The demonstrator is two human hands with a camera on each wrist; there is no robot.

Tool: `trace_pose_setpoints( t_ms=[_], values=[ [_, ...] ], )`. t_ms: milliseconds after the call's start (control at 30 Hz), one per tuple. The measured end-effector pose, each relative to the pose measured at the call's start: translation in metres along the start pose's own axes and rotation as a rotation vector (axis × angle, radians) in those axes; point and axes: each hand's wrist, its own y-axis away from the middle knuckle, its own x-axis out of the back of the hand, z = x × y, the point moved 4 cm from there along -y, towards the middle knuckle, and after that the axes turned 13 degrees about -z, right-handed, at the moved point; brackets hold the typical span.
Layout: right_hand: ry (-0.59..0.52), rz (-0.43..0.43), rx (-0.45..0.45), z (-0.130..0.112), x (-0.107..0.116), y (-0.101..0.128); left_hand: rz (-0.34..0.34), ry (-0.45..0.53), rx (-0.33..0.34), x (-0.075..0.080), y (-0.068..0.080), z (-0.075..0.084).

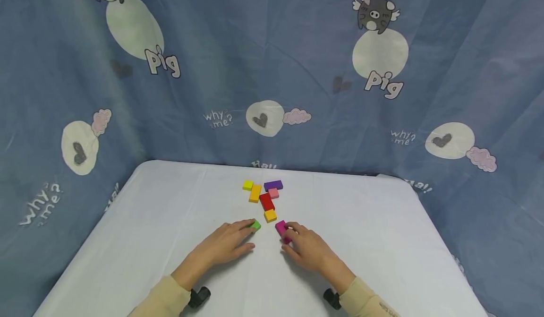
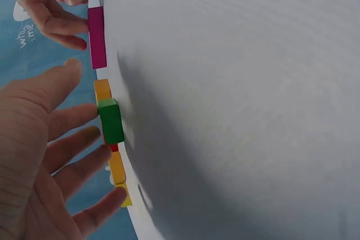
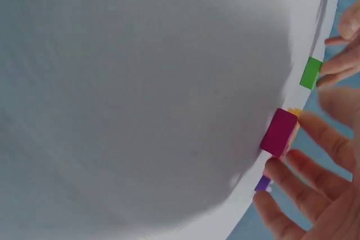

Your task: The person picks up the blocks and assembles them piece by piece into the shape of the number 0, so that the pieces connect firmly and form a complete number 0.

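In the head view my left hand (image 1: 227, 244) reaches in from the lower left, its fingers extended to a small green block (image 1: 256, 226). The left wrist view shows the fingertips by the green block (image 2: 111, 121), with the thumb apart from it. My right hand (image 1: 312, 251) has its fingers over a magenta block (image 1: 282, 229), partly covering it. In the right wrist view the fingers are spread beside the magenta block (image 3: 279, 132), the thumb away from it. Just beyond the hands lie a yellow-orange block (image 1: 270, 216) and a red block (image 1: 267, 202), end to end.
Farther back are a pink block (image 1: 273, 193), a purple block (image 1: 273, 185), an orange block (image 1: 255, 193) and a yellow block (image 1: 248, 185). All lie on a white-covered table (image 1: 361, 203). A blue printed curtain (image 1: 314, 66) hangs behind its far edge.
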Motion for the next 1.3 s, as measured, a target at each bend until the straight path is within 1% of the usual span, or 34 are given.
trace_pose_setpoints(
  t_ms=[100,267,333,433,567,633,733,867,933,1100,1300],
  values=[
    [0.008,0.024,0.016,-0.001,0.002,0.001,-0.006,0.004,-0.005,0.001,0.0,0.0],
    [-0.005,0.012,0.046,-0.002,0.003,0.002,-0.03,0.004,-0.014,0.0,0.001,0.0],
    [-0.006,0.005,0.065,-0.003,0.003,0.001,-0.027,0.011,-0.016,0.001,0.001,0.0],
    [0.01,0.024,0.082,-0.004,0.002,0.001,-0.019,0.016,-0.023,0.002,0.002,0.0],
    [0.018,0.082,0.06,-0.002,0.002,0.001,-0.019,0.016,-0.031,0.003,0.002,0.002],
    [0.01,0.093,0.044,-0.001,0.002,0.001,-0.022,0.018,-0.034,0.003,0.003,0.002],
    [-0.007,0.07,0.047,0.0,0.002,0.001,-0.024,0.014,-0.036,0.003,0.003,0.002],
    [-0.016,0.011,0.096,-0.001,0.0,0.002,-0.017,0.014,-0.041,0.003,0.004,0.003],
    [-0.017,-0.002,0.11,-0.002,-0.001,0.004,-0.016,0.016,-0.043,0.003,0.004,0.003],
    [0.008,0.021,0.111,-0.002,0.0,0.008,-0.021,0.012,-0.038,0.002,0.004,0.003],
    [0.056,0.042,0.16,-0.003,-0.001,0.012,-0.024,0.002,-0.032,0.002,0.004,0.002]
  ],
)
